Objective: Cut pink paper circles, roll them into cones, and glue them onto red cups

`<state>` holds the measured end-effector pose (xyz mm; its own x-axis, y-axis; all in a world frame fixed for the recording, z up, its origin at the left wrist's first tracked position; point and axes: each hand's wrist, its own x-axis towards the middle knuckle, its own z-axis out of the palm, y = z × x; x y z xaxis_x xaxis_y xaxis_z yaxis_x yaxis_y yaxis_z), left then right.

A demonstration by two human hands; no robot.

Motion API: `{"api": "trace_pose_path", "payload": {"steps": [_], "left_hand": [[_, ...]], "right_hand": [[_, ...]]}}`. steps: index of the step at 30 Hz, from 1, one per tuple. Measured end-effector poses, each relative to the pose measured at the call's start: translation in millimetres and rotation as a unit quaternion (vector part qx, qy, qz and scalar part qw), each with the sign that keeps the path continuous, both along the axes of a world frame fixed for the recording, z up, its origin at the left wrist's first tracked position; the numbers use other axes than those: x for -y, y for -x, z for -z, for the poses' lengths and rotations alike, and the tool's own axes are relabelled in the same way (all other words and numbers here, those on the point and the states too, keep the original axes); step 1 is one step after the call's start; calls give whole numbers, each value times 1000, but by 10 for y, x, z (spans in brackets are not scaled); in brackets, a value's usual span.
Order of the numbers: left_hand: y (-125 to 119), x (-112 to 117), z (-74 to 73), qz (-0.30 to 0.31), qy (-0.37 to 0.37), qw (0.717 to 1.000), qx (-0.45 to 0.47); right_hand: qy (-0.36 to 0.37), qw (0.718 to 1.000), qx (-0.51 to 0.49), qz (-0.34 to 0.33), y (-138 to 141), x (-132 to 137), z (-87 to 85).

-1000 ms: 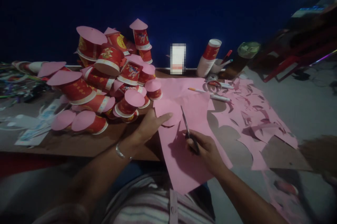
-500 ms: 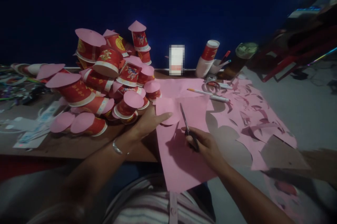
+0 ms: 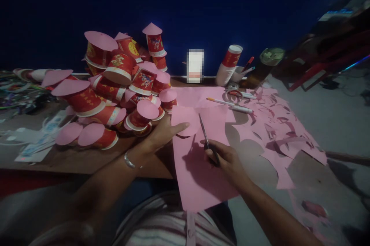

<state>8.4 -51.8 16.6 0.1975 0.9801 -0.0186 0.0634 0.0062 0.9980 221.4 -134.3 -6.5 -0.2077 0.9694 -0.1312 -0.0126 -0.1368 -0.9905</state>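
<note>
A large sheet of pink paper (image 3: 202, 176) hangs over the table edge towards my lap. My left hand (image 3: 164, 132) grips its left side, thumb on top and the other fingers hidden beneath. Near that thumb the paper has a rounded, partly cut piece (image 3: 185, 119). In my right hand (image 3: 225, 155) is a pair of scissors (image 3: 204, 130) with dark handles, the blades pointing away from me. Their tips lie at the paper just right of the rounded piece. The blades look nearly closed.
Red paper cups (image 3: 120, 69) with pink cone tops are piled at the left. Pink offcuts (image 3: 277, 123) spread over the right side. Behind the sheet are a pencil (image 3: 216, 101), a marker (image 3: 242, 109), a tape roll (image 3: 233, 96), stacked cups (image 3: 229, 63) and a jar (image 3: 267, 59).
The scissor blades stay at the rounded piece, and the paper's far edge has shifted slightly. Both hands keep nearly the same place; the whole view has moved a little.
</note>
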Motion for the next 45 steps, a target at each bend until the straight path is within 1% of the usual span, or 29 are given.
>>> {"api": "trace_pose_path", "payload": {"steps": [5,9,16,22,26,33,38,45], "left_hand": [[40,-53,-43,19,-3,999,-42],[75,-99,-67,39,3,998,-56],[99,-149,-96,41,-3,996,-77],[68,-127,-130,33,6,997,-66],[41,-102,-156,40,12,998,-54],[55,-92,-201,55,21,995,-80],[67,-95,-182,56,15,995,-86],[81,-113,-141,55,9,995,-77]], "right_hand": [[-25,999,30,-9,-46,-93,-12],[-41,998,53,-15,-69,-149,-48],[-49,996,68,-23,-83,-182,-100],[-67,994,78,-23,-99,-193,-76],[-71,994,83,-17,-105,-196,-55],[-63,995,78,-26,-96,-195,-98],[-56,996,57,-27,-75,-186,-104],[-63,995,64,-36,-97,-194,-131]]}}
